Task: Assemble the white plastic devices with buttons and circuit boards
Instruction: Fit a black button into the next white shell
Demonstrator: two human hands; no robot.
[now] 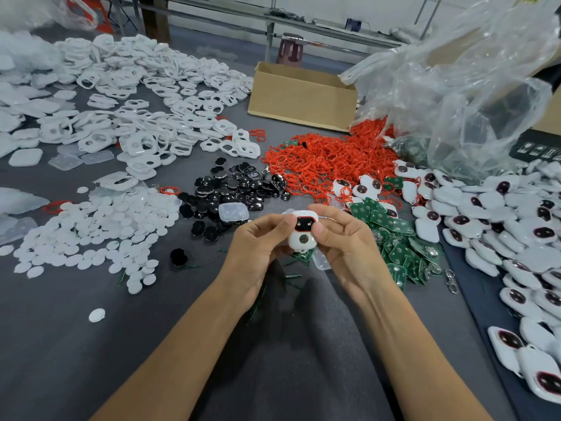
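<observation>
Both hands hold one white plastic device (303,233) above the grey table, near the middle of the view. It shows a black window with a red rim on top and a round grey button below. My left hand (258,247) grips its left side with the thumb on the upper edge. On the right side, my right hand (343,238) pinches it, thumb against the front. Green circuit boards (394,247) lie heaped just right of my hands. Black buttons (239,189) lie in a pile beyond my hands, and white round discs (100,232) spread to the left.
Red rubber rings (328,162) are piled behind the boards. White shells (136,110) cover the far left. Assembled devices (501,226) are heaped along the right. A cardboard box (300,98) and a clear plastic bag (461,92) stand at the back.
</observation>
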